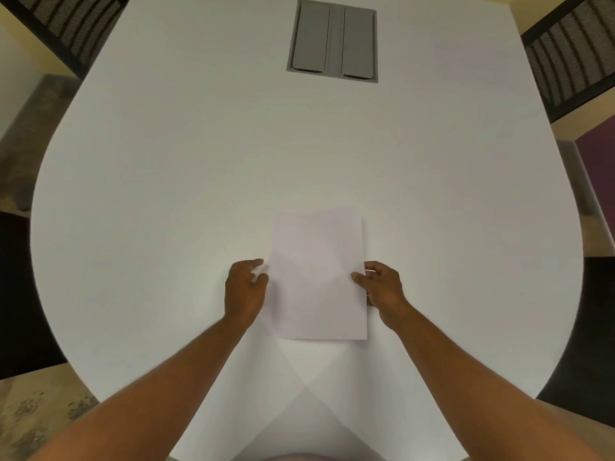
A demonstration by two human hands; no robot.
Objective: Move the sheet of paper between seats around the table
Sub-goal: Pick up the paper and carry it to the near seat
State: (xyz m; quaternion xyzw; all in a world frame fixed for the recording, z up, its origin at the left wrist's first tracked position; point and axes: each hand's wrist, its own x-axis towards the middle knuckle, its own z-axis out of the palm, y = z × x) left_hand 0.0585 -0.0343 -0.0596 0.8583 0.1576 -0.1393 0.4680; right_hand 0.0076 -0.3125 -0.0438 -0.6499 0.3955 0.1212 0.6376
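A white sheet of paper (pixel 317 277) sits lengthwise just over the near part of the white table (pixel 166 194), straight in front of me. My left hand (pixel 244 291) is at the sheet's left edge, with thumb and curled fingers pinching it. On the right edge, my right hand (pixel 382 287) pinches the paper with the thumb on top and the fingers behind the edge. Both forearms reach in from the bottom of the view.
A grey hatch with two flaps (pixel 332 41) is set into the table's far middle. Black mesh chairs stand at the far left (pixel 63 24) and far right (pixel 572 58). Dark seats (pixel 20 294) flank the table's near sides.
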